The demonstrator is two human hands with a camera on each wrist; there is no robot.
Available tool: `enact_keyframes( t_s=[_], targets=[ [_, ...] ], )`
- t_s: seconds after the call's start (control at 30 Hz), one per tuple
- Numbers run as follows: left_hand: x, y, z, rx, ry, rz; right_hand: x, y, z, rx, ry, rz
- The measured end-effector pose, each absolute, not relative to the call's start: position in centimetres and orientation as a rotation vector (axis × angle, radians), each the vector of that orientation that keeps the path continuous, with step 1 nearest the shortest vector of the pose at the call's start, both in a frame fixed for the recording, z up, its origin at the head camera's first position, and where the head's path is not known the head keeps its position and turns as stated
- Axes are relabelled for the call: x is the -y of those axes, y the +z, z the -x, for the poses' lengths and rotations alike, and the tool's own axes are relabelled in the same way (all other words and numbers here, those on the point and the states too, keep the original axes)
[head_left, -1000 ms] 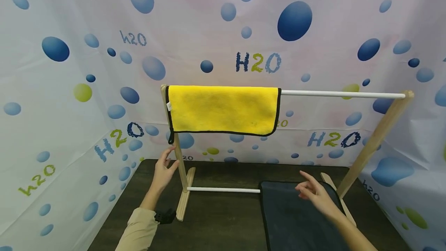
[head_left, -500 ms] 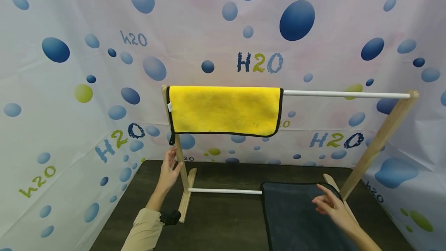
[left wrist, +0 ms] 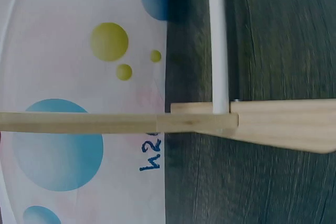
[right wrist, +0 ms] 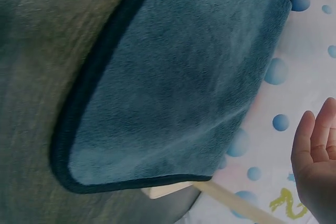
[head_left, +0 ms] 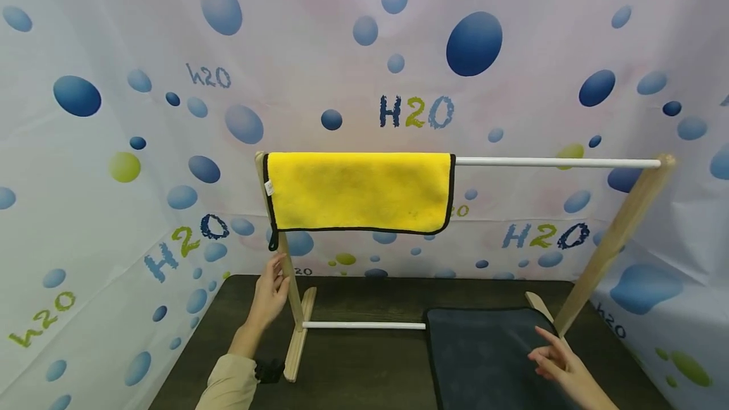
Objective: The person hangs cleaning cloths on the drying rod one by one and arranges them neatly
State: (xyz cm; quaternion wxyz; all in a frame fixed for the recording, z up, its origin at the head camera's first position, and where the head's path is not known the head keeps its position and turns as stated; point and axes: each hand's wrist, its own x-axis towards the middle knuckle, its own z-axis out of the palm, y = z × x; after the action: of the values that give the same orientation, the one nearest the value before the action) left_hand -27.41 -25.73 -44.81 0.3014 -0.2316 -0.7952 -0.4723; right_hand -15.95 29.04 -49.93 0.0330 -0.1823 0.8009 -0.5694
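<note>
A yellow towel [head_left: 359,193] with black edging hangs over the upper white bar [head_left: 558,162] of a wooden rack, at its left end. My left hand [head_left: 269,290] is beside the rack's left post [head_left: 292,283], fingers loosely bent; whether they touch the post is unclear. A dark blue-grey towel [head_left: 478,353] with black edging covers the right part of the lower bar [head_left: 364,326] and reaches toward me. My right hand [head_left: 564,366] is over its right side with the index finger extended, holding nothing. The right wrist view shows the fingers [right wrist: 317,140] of this hand near the towel.
The rack's right post [head_left: 615,245] leans outward in view, right of the dark towel. Its left foot [head_left: 299,340] rests on the dark wooden table [head_left: 359,378]. A bubble-patterned backdrop [head_left: 319,37] surrounds the table at the back and sides.
My right hand has moved right and toward me over the dark towel. The left hand stays by the left post. The scene shifts slightly as the head view moves; both towels keep their places.
</note>
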Motion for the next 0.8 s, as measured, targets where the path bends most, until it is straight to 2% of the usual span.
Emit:
enact_keyframes(
  t_s=[0.3,0.6,0.8],
  targets=[
    [26.0,-45.2,27.9,2.065,-1.082,0.645,-30.4,-51.3,14.8,-2.492,-1.783,0.476],
    [26.0,-46.1,27.7,2.037,-1.05,0.584,-32.2,-52.1,13.5,-2.431,-1.65,0.014],
    [25.3,-46.0,27.9,2.001,-1.023,0.586,-33.7,-52.2,13.2,-2.553,-1.606,-0.013]
  ],
)
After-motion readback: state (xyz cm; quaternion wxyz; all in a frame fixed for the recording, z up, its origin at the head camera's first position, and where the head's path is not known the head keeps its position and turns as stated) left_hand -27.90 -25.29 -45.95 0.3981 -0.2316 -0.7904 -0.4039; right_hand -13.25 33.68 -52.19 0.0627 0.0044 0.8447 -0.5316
